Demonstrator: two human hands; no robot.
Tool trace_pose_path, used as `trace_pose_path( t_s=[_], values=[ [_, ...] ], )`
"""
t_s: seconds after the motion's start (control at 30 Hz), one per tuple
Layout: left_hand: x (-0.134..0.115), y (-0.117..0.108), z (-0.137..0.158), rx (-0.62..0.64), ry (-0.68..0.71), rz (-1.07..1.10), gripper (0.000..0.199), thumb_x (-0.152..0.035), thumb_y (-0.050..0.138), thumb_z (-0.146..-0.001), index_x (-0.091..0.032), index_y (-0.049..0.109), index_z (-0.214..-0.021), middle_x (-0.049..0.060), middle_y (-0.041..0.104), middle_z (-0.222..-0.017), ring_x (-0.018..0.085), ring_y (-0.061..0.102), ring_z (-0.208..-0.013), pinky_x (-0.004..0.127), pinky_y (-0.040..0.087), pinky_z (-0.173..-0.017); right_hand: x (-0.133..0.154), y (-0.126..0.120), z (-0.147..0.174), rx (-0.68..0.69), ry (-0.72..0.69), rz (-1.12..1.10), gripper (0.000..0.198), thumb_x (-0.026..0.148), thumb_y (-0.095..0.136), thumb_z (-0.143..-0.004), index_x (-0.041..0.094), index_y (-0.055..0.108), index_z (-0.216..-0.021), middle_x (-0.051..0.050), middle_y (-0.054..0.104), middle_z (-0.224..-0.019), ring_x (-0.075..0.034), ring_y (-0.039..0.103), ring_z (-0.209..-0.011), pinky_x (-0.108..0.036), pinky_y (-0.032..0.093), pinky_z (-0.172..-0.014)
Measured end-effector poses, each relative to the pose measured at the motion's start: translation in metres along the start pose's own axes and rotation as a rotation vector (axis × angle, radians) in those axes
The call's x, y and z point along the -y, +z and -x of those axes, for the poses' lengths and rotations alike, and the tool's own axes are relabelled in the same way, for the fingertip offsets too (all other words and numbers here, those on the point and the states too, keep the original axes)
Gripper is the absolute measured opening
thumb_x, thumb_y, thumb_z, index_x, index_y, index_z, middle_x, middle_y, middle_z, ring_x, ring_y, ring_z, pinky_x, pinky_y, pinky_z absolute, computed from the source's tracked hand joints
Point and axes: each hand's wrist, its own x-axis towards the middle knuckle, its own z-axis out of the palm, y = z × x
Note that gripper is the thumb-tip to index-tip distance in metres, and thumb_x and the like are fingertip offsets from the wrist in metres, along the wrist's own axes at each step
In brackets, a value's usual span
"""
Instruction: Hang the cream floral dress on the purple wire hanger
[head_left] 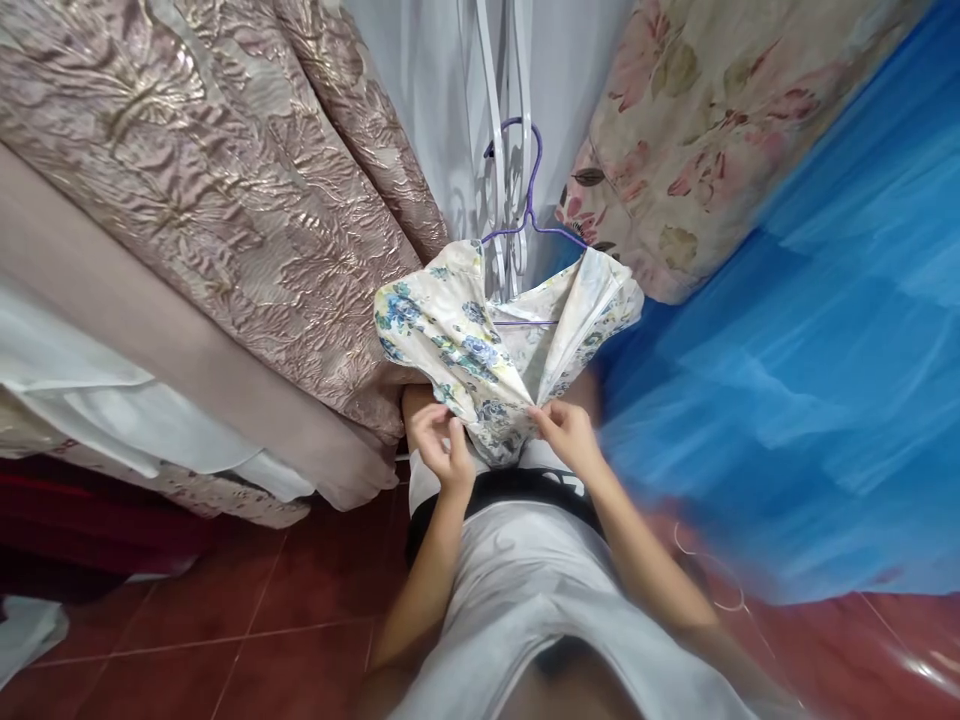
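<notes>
A cream floral blouse (469, 355) with blue flowers and short sleeves hangs on a purple hanger (531, 205) in front of my lap. Its right front edge is folded back, so the paler inside shows at the V-shaped neckline. My right hand (568, 432) pinches the front edge of the blouse low on the neckline. On the other side, my left hand (444, 447) has curled fingers at the garment's lower left side, gripping its edge lightly. The lower part of the blouse bunches between both hands, over my white and black clothing.
White straps (491, 120) hang behind the hanger against white cloth. Shiny pink embossed fabric (225, 190) hangs on the left, floral fabric (690, 130) at upper right, and blue sheer fabric (810, 380) on the right. Red floor tiles (300, 600) lie below.
</notes>
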Motion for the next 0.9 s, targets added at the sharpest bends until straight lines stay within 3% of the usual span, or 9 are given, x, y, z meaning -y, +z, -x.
trace_pose_path(
  t_s=[0.1, 0.17, 0.3, 0.4, 0.57, 0.73, 0.9],
  values=[
    [-0.010, 0.010, 0.009, 0.446, 0.058, -0.008, 0.014, -0.023, 0.057, -0.095, -0.020, 0.059, -0.109, 0.008, 0.066, -0.102, 0.021, 0.065, -0.099, 0.035, 0.053, -0.090, 0.004, 0.011, 0.003, 0.053, 0.010, -0.176, 0.033, 0.046, 0.062, -0.089, 0.018, 0.065, -0.072, -0.003, 0.067, -0.058, -0.015, 0.059, -0.053, -0.025, 0.042, -0.054],
    [-0.011, 0.020, 0.015, 0.622, 0.004, -0.037, 0.024, -0.018, 0.058, -0.092, -0.020, 0.057, -0.116, 0.009, 0.068, -0.104, 0.021, 0.067, -0.098, 0.033, 0.054, -0.087, 0.008, 0.019, 0.006, 0.071, 0.020, -0.253, 0.029, 0.045, 0.064, -0.086, 0.017, 0.067, -0.075, -0.003, 0.067, -0.059, -0.015, 0.061, -0.054, -0.025, 0.044, -0.055],
    [-0.009, 0.034, 0.017, 0.631, -0.012, -0.113, 0.003, -0.019, 0.056, -0.092, -0.021, 0.057, -0.094, 0.004, 0.067, -0.085, 0.019, 0.065, -0.081, 0.029, 0.051, -0.075, 0.017, 0.025, 0.007, 0.042, 0.064, -0.368, 0.032, 0.046, 0.069, -0.081, 0.018, 0.064, -0.066, -0.001, 0.063, -0.052, -0.012, 0.054, -0.046, -0.024, 0.041, -0.049],
    [-0.011, 0.035, 0.015, 0.639, 0.020, -0.118, 0.010, -0.020, 0.056, -0.092, -0.021, 0.054, -0.082, 0.002, 0.064, -0.077, 0.017, 0.063, -0.075, 0.028, 0.049, -0.073, 0.028, 0.016, -0.004, 0.023, 0.088, -0.478, 0.032, 0.045, 0.072, -0.077, 0.017, 0.064, -0.062, 0.001, 0.057, -0.046, -0.010, 0.043, -0.040, -0.023, 0.034, -0.043],
    [-0.016, 0.029, 0.020, 0.700, 0.033, -0.093, 0.013, -0.016, 0.057, -0.090, -0.021, 0.052, -0.079, 0.001, 0.062, -0.074, 0.017, 0.063, -0.072, 0.027, 0.046, -0.070, 0.068, -0.006, -0.051, -0.034, -0.023, -0.586, 0.032, 0.044, 0.075, -0.076, 0.016, 0.067, -0.061, 0.001, 0.056, -0.046, -0.007, 0.036, -0.039, -0.022, 0.026, -0.039],
    [-0.024, 0.024, 0.021, 0.733, 0.048, -0.116, 0.017, -0.020, 0.057, -0.093, -0.021, 0.051, -0.078, 0.001, 0.061, -0.074, 0.016, 0.061, -0.072, 0.027, 0.045, -0.070, 0.116, -0.012, -0.102, -0.014, -0.154, -0.626, 0.037, 0.040, 0.078, -0.078, 0.016, 0.062, -0.056, 0.000, 0.059, -0.050, -0.005, 0.036, -0.039, -0.020, 0.026, -0.037],
    [-0.025, 0.021, 0.020, 0.751, 0.051, -0.109, 0.020, -0.022, 0.057, -0.095, -0.022, 0.050, -0.076, 0.002, 0.061, -0.074, 0.017, 0.062, -0.072, 0.028, 0.046, -0.070, 0.133, -0.020, -0.122, -0.020, -0.165, -0.611, 0.037, 0.034, 0.074, -0.083, 0.015, 0.059, -0.056, 0.000, 0.060, -0.054, -0.003, 0.037, -0.040, -0.018, 0.027, -0.037]
  ],
)
